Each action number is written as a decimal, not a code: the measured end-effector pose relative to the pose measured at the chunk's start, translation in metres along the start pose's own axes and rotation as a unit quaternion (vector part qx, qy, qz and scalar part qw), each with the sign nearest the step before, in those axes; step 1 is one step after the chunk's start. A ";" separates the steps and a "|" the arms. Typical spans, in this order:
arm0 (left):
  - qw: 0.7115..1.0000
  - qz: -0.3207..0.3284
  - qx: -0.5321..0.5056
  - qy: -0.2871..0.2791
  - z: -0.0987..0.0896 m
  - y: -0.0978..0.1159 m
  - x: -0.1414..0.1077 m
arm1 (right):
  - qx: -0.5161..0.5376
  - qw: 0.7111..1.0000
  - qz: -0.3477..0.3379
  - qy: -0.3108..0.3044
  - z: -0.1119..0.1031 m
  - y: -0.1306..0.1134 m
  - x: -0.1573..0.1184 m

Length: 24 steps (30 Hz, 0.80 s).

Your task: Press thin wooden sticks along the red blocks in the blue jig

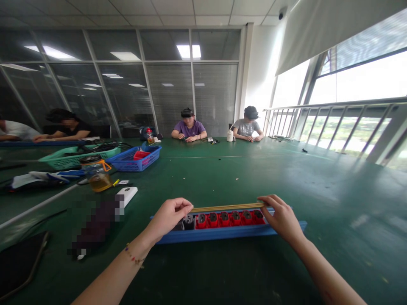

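Note:
A long blue power-strip housing (222, 235) lies crosswise on the green table before me, holding a row of red socket modules (224, 219) and a black module (188, 222) at its left end. Along its far edge runs a thin gold-coloured metal strip (227, 208), perhaps more than one side by side. My left hand (170, 218) pinches the strip's left end between thumb and fingers. At the right end, my right hand (281, 216) grips the strip with the thumb on the near side, over the housing's right part. Its fingertips are partly hidden.
To the left are a white power bank (129, 195), a jar of amber liquid (97, 176), a blue basket (135, 160), a green basket (52, 160) and a dark tablet-like object (22, 262). Several people sit around the table (270, 173), two of them opposite me.

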<state>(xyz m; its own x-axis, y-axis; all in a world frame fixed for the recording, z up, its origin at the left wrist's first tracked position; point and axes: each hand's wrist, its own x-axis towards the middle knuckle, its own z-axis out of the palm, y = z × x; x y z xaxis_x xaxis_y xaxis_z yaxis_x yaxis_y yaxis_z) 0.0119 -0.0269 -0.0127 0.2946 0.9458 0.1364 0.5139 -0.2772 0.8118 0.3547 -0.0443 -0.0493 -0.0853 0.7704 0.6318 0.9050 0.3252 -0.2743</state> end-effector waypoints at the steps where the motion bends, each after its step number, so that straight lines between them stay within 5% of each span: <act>1: 1.000 0.000 -0.006 -0.002 0.000 0.000 0.000 | -0.002 1.000 0.011 0.016 -0.001 0.000 0.000; 7: 0.999 0.002 -0.028 -0.016 0.003 0.002 -0.003 | 0.013 0.999 0.047 0.009 0.002 0.004 -0.003; 13: 0.999 0.004 0.032 -0.006 -0.001 -0.001 -0.004 | 0.037 0.998 0.011 -0.041 0.006 0.010 -0.007; 24: 0.998 -0.011 0.067 -0.014 0.002 -0.012 0.000 | -0.123 0.984 -0.033 -0.125 0.010 0.022 -0.009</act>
<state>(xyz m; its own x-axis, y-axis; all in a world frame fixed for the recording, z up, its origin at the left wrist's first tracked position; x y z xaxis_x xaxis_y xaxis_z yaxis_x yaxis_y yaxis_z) 0.0077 -0.0244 -0.0235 0.3034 0.9474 0.1018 0.6231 -0.2781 0.7310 0.3711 -0.0388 -0.0686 -0.2189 0.8732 0.4354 0.9649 0.2600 -0.0364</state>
